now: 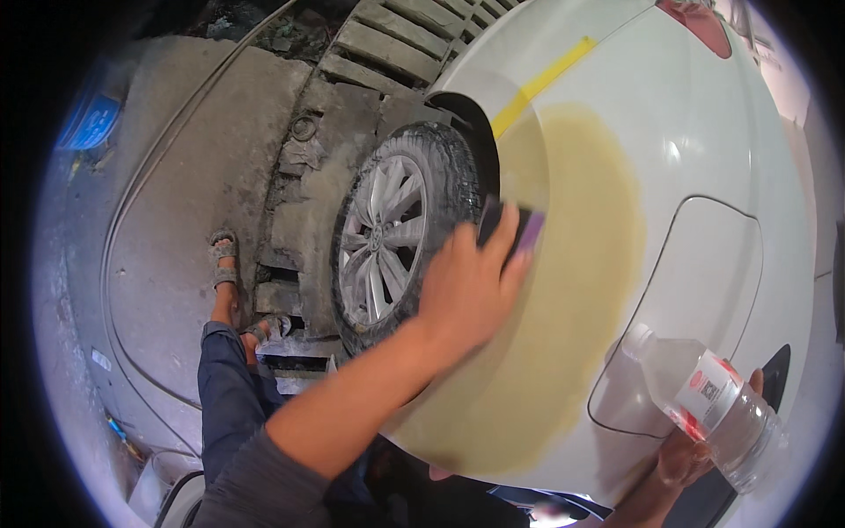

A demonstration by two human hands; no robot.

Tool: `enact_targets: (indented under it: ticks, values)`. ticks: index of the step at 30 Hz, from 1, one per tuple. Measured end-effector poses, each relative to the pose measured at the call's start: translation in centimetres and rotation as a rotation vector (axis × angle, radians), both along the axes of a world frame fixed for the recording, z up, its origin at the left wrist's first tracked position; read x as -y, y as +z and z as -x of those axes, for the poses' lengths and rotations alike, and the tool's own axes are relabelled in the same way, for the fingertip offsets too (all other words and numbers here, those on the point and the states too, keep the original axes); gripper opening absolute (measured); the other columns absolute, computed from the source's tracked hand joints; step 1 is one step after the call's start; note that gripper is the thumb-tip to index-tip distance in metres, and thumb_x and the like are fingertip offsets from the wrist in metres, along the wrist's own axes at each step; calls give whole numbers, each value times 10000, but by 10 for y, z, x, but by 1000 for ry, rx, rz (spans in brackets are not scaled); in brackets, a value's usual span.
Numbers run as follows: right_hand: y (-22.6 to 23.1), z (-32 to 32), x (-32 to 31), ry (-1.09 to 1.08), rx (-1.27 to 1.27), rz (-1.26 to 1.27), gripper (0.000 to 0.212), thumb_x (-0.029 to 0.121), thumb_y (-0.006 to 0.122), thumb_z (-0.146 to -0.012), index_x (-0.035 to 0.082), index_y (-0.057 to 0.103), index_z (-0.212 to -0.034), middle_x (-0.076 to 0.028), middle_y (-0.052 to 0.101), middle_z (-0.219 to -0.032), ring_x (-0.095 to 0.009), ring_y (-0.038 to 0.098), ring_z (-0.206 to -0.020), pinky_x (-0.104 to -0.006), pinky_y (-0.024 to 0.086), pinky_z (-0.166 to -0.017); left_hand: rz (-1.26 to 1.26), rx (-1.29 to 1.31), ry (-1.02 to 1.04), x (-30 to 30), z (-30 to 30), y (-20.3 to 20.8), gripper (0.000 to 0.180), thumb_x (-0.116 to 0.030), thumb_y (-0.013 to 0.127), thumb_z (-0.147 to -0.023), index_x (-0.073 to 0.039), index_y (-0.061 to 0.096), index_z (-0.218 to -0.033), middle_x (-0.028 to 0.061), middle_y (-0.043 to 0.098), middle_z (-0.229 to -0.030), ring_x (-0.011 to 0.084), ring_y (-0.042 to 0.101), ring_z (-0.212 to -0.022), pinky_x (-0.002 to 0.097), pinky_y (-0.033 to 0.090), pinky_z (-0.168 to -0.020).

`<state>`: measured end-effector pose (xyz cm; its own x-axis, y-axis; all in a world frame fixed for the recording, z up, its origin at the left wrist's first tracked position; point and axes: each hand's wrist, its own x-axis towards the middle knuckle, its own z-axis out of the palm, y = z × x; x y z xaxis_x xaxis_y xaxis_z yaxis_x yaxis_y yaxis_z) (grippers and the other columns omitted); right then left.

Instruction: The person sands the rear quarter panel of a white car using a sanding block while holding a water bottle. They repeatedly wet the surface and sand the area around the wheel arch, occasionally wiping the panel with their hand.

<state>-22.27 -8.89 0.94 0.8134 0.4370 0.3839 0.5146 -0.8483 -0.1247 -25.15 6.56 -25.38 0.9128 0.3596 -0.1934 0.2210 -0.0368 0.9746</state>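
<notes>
My left hand [471, 286] grips a black and purple sanding block [532, 231] and is slightly blurred. The block lies against the car panel at the wheel arch edge, over a yellowish-beige filler patch [585, 238]. This broad patch covers much of the white car body [704, 132] around the arch. At the lower right, my right hand [682, 459] is closed around a clear plastic bottle [664, 374] with a red and white label. The bottle is tilted, its neck toward the upper left, in front of the fuel flap [695, 264]. Part of that hand is hidden behind it.
A wheel [378, 238] with a black tyre sits left of the panel. Yellow tape [546, 85] runs above the arch. A hose [132, 189] curves across the concrete floor [198, 158], near sandalled feet [225, 255]. A blue bucket [91, 119] stands at the far left, wooden slats [387, 44] farther back.
</notes>
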Motion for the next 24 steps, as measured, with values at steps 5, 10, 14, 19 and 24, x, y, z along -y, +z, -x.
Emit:
enact_targets:
  ticks: [5, 10, 14, 19, 24]
  values:
    - [3, -4, 3, 82, -1, 23, 1257, 859, 560, -744, -61, 195, -1519, -244, 579, -1254, -318, 629, -1079, -429, 512, -936, 26, -17, -89, 6, 22, 4, 566, -344, 566, -971, -78, 469, -1461, 284, 546, -1107, 438, 593, -934, 463, 510, -816]
    - [2, -2, 5, -3, -13, -46, 1269, 850, 591, -730, -54, 189, -1524, -248, 579, -1252, -322, 623, -1097, -445, 509, -947, 19, 43, -58, 18, 49, 9, 575, -312, 589, -961, -63, 456, -1462, 291, 547, -1107, 449, 583, -972, 471, 501, -850]
    - [9, -4, 10, 99, -111, -27, 1135, 752, 595, -786, -25, 219, -1522, -253, 476, -1358, -351, 597, -1155, -473, 510, -967, 24, 52, -30, -3, 2, -7, 566, -316, 582, -967, -53, 461, -1453, 299, 548, -1113, 458, 580, -977, 473, 500, -855]
    - [3, -3, 9, 39, -87, -125, 1221, 792, 636, -732, -40, 212, -1519, -258, 525, -1314, -344, 611, -1135, -466, 511, -962, -2, 154, -114, 23, 72, 0, 609, -281, 626, -941, -69, 439, -1480, 314, 547, -1182, 469, 563, -1063, 477, 493, -915]
    - [9, -3, 11, 160, -193, -107, 1004, 657, 588, -846, -7, 246, -1517, -250, 371, -1465, -366, 552, -1233, -493, 493, -1006, -43, 265, -3, 7, 19, -30, 588, -281, 634, -934, -135, 447, -1471, 323, 516, -1282, 482, 537, -1100, 519, 450, -958]
